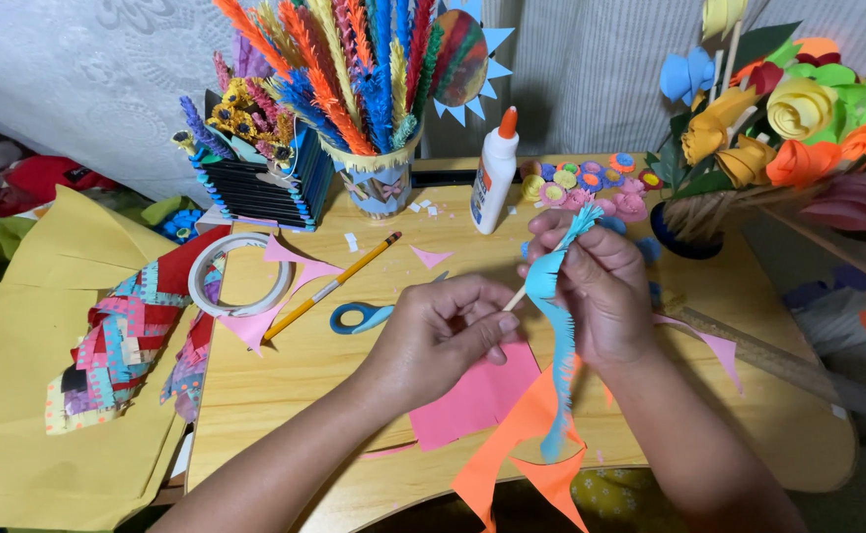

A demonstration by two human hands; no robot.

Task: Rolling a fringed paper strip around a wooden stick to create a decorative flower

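Above the bench point(285, 385), the left hand point(438, 336) pinches a thin stick point(515, 298) so it stays steady. The right hand point(596, 291) is closed on the fringed blue paper strip point(556, 336), keeping it against the stick while its tail hangs down.

Both hands point(443, 336) point(596, 291) wrapping blue fringe point(556, 336), apparently onto stick point(515, 298).

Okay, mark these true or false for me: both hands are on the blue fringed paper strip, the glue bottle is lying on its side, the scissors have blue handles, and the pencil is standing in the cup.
1. Both hands, left hand and right hand, hold the blue fringed strip: true.
2. The glue bottle lies on its side: false, it stands upright.
3. The scissors have blue handles: true.
4. The pencil stands in the cup: false, it lies on the table.
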